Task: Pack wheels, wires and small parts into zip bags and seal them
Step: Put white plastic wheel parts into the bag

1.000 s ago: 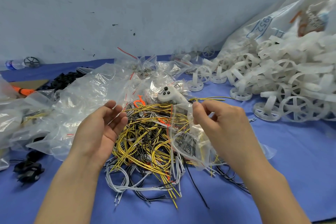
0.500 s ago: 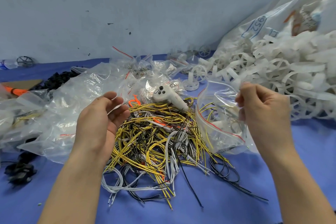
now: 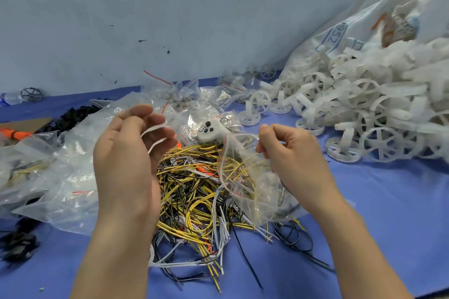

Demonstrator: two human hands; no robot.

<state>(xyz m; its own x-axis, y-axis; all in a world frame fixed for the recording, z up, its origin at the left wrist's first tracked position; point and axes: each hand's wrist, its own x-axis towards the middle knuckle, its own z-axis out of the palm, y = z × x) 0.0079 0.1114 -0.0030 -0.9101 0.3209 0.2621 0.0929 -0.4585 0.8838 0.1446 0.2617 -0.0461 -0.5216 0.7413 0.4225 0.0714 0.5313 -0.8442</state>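
The left hand [image 3: 126, 165] blurs at the fingertips and covers part of the wires [image 3: 194, 192]. Whatever's inside the zip bag [image 3: 245, 177] is hazy. The wheels [image 3: 364, 114] and sack [image 3: 364, 19] run off the right edge. Far left, a bottle [image 3: 9, 99] is cut off; black parts [image 3: 17, 245] near left are smeared

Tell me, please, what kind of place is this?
Probably a small workshop or packing station for toy kits: a heap of white plastic wheels spilling from a big sack, a tangle of wires, and many zip bags on a blue table.
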